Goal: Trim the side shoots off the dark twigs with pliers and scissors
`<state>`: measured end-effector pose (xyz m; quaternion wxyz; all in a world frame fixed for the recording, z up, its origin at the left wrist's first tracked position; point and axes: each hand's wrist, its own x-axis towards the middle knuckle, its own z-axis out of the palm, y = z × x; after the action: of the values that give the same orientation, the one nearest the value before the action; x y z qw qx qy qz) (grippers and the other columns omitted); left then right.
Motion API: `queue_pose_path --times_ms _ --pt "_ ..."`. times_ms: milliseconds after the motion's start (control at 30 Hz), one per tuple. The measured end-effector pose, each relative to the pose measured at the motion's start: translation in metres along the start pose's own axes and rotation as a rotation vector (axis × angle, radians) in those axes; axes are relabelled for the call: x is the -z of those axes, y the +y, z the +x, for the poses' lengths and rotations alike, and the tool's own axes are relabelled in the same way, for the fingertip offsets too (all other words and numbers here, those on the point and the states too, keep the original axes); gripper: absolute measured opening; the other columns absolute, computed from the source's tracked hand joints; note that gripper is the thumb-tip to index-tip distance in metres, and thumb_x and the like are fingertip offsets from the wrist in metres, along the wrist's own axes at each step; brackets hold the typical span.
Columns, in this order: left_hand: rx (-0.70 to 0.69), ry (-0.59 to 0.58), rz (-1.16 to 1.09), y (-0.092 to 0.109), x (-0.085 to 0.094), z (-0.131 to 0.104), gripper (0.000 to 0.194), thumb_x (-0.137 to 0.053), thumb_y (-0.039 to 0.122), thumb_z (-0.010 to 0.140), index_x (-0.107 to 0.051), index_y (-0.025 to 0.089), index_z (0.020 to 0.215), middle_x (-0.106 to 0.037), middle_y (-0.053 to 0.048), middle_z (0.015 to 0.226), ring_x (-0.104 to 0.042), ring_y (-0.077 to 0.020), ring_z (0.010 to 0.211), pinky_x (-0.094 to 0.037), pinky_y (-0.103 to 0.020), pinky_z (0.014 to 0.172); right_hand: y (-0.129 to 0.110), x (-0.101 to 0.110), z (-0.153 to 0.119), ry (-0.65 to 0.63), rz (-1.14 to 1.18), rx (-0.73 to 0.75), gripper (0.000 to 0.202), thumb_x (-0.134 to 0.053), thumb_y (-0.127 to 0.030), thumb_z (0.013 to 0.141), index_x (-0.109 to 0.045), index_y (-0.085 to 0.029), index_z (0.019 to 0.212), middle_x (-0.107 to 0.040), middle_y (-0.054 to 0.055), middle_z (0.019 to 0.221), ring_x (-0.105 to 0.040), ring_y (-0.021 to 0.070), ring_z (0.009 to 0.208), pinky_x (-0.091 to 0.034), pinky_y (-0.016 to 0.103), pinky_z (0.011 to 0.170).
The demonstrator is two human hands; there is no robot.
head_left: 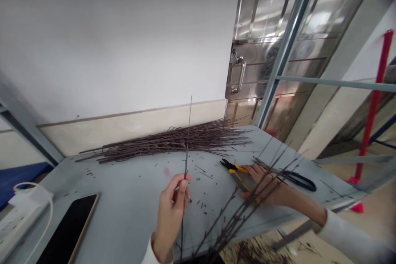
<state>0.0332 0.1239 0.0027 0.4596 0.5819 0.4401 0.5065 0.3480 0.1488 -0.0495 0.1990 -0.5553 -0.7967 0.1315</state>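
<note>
My left hand is closed, pinching one thin dark twig that stands nearly upright. To the right, my right hand lies low over the table with its fingers and thumb about the yellow-and-black handles of a pair of diagonal cutters; its grip is partly hidden. The cutters' jaws point up and left. Several budded branches rise from the bottom edge and cross in front of my right hand. Just beyond that hand lie black-handled scissors.
A long bundle of dark twigs lies along the back of the grey table. Small clippings dot the tabletop. A phone and a white power strip are at left. A metal post stands at right. More clippings lie on the floor.
</note>
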Motion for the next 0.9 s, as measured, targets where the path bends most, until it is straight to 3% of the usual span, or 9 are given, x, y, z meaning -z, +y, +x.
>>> queue_pose_path --times_ms 133,233,400,533,667,767,900 --pt "0.02 0.002 -0.002 -0.002 0.002 -0.002 0.04 -0.047 0.053 0.084 -0.058 0.016 0.09 -0.045 0.006 0.055 -0.032 -0.0049 0.039 -0.026 -0.018 0.039 -0.004 -0.007 0.009 0.073 -0.015 -0.101 0.048 -0.063 -0.04 0.064 -0.058 -0.024 0.109 -0.057 0.018 0.103 -0.054 0.0431 0.099 -0.038 0.056 0.092" --pt "0.032 -0.009 -0.008 -0.003 0.003 -0.003 0.039 -0.048 0.053 0.085 -0.059 0.016 0.091 -0.044 0.006 0.054 -0.033 -0.0054 0.04 -0.027 -0.018 0.04 -0.005 -0.005 0.016 0.081 0.154 -0.147 0.046 -0.06 -0.031 0.061 -0.058 -0.021 0.106 -0.057 0.018 0.103 -0.054 0.0414 0.099 -0.037 0.055 0.093" --pt "0.065 -0.051 -0.029 0.0 0.003 -0.003 0.042 -0.046 0.058 0.083 -0.058 0.017 0.087 -0.042 0.006 0.054 -0.032 -0.0063 0.041 -0.025 -0.019 0.04 -0.016 0.0 0.037 -0.071 0.641 -0.165 0.043 -0.051 -0.042 0.069 -0.055 -0.03 0.11 -0.062 0.01 0.103 -0.059 0.0349 0.096 -0.049 0.046 0.078" --pt "0.1 -0.055 -0.052 0.001 0.002 -0.001 0.043 -0.045 0.061 0.082 -0.055 0.019 0.084 -0.037 0.007 0.054 -0.027 -0.007 0.043 -0.021 -0.019 0.039 -0.045 0.002 0.057 -0.168 0.872 -0.106 0.045 -0.033 -0.05 0.079 -0.057 -0.027 0.11 -0.063 0.01 0.102 -0.062 0.0291 0.093 -0.053 0.038 0.069" --pt "0.118 -0.076 -0.08 -0.001 0.002 0.004 0.041 -0.046 0.06 0.082 -0.053 0.019 0.081 -0.033 0.007 0.055 -0.023 -0.007 0.044 -0.018 -0.019 0.039 -0.078 0.01 0.069 -0.264 1.179 -0.009 0.044 -0.054 -0.052 0.075 -0.057 -0.023 0.108 -0.061 0.012 0.103 -0.061 0.0248 0.089 -0.051 0.037 0.07" --pt "0.133 -0.084 -0.103 -0.001 0.004 0.008 0.042 -0.048 0.061 0.08 -0.052 0.019 0.079 -0.03 0.008 0.054 -0.021 -0.0068 0.044 -0.018 -0.019 0.04 -0.088 0.016 0.073 -0.237 1.123 0.034 0.05 -0.069 -0.047 0.068 -0.056 -0.019 0.107 -0.061 0.01 0.099 -0.058 0.0205 0.086 -0.049 0.036 0.075" --pt "0.146 -0.072 -0.086 0.001 0.005 0.01 0.043 -0.048 0.062 0.079 -0.053 0.019 0.079 -0.029 0.008 0.053 -0.021 -0.007 0.044 -0.017 -0.019 0.041 -0.084 0.019 0.076 -0.175 0.985 0.075 0.057 -0.072 -0.055 0.063 -0.055 -0.018 0.104 -0.059 0.01 0.098 -0.055 0.0209 0.094 -0.044 0.04 0.087"
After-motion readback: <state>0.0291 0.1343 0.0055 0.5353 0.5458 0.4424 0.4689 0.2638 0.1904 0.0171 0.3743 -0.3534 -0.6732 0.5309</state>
